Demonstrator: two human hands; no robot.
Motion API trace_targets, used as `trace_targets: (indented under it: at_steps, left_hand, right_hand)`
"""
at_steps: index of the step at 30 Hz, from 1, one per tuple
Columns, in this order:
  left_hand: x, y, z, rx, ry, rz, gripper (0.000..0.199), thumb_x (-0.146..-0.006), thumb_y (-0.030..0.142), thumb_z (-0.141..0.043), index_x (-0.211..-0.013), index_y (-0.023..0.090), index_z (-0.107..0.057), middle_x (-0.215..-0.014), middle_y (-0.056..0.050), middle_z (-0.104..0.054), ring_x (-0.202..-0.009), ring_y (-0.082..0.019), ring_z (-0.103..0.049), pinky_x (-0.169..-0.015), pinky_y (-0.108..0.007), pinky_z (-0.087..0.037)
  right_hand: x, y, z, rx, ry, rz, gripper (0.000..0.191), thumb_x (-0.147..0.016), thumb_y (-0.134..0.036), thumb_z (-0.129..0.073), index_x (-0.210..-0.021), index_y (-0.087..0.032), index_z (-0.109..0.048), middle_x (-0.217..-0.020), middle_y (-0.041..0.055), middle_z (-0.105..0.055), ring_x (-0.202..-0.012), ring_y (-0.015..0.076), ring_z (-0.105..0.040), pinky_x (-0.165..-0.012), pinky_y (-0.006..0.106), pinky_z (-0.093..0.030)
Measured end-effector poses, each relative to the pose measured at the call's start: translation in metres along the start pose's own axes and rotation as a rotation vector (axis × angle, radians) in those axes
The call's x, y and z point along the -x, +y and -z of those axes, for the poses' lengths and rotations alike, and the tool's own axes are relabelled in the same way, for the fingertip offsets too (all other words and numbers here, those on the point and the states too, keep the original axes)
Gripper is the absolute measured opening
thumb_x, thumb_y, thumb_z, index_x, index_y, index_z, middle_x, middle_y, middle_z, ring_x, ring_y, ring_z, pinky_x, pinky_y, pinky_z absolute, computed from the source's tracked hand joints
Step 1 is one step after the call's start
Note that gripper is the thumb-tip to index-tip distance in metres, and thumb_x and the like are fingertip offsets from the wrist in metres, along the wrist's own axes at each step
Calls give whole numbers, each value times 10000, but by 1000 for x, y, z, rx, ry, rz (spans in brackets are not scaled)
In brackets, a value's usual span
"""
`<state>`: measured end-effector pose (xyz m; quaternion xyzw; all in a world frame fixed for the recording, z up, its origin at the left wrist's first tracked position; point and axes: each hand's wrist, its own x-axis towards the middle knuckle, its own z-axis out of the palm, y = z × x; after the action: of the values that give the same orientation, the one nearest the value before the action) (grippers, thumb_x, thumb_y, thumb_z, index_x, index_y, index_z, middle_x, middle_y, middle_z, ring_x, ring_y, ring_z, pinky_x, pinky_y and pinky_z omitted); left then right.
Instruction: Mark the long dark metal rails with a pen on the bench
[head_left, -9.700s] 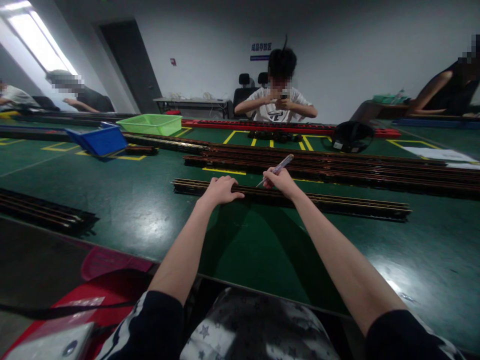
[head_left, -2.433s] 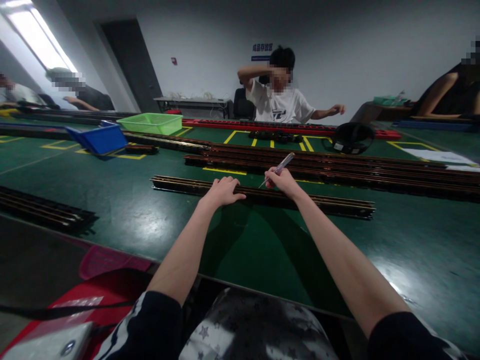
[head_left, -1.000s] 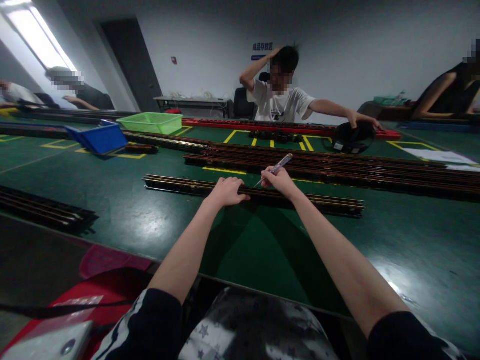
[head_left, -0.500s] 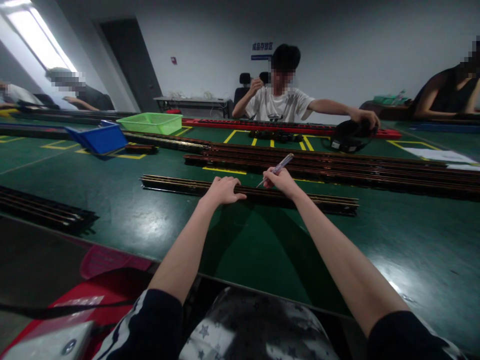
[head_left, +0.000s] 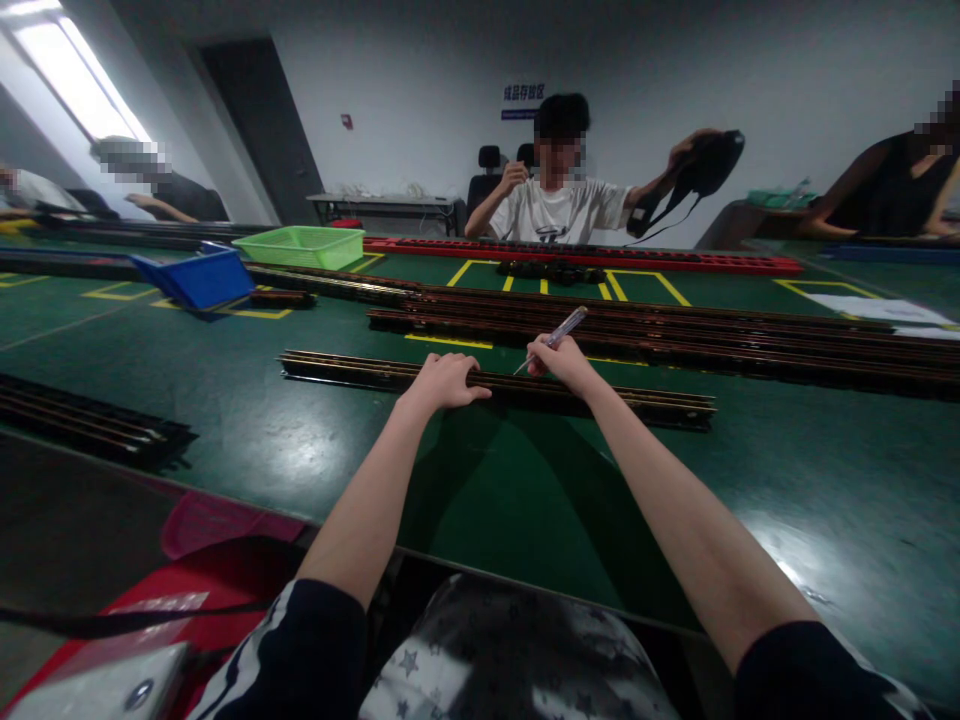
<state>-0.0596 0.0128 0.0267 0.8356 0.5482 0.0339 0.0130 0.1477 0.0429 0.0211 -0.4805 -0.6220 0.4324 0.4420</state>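
Note:
A long dark rail with brass-coloured edges [head_left: 337, 367] lies crosswise on the green table [head_left: 480, 490] in front of me. My left hand [head_left: 448, 382] rests over the rail's middle, its fingers bent across the far side and the thumb on the near side, gripping it. Just to the right, my right hand [head_left: 556, 360] is closed around a slim screwdriver with a clear handle [head_left: 568, 326]. The screwdriver slants, its thin tip pointing down-left at the rail; whether the tip touches it I cannot tell.
Beyond lie several longer dark rails [head_left: 675, 335], with more at the left edge [head_left: 82, 415]. A blue bin [head_left: 199, 280] and a green basket [head_left: 300, 245] stand back left. Across the table, a person [head_left: 555, 205] in a white shirt holds up a black bag [head_left: 709, 165].
The person across the table has lifted the black bag off the table and up to the right. My hands, the rail and the screwdriver stay practically where they were.

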Motion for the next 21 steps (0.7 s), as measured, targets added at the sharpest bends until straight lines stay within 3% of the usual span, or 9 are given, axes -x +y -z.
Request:
trace_targets:
  at_steps: [9, 21]
  left_hand:
    - [-1, -2, -2, 5, 10, -18, 550, -843, 560, -500, -1190, 139, -570, -1207, -155, -616, -1122, -319, -546, -938, -469, -387]
    - [3, -13, -3, 16, 13, -10, 540, -851, 563, -493, -1212, 168, -557, -1237, -145, -594, -1136, -310, -533, -955, -467, -378]
  right_hand:
    - [-1, 1, 5, -10, 20, -9, 281, -817, -53, -500, -553, -146, -522, -443, -12, -545, -410, 84, -530, -462, 177, -470]
    - [0, 4, -2, -5, -48, 55, 213, -827, -171, -586, -619, -154, -543, -495, 2, -591, -449, 94, -550, -493, 196, -477]
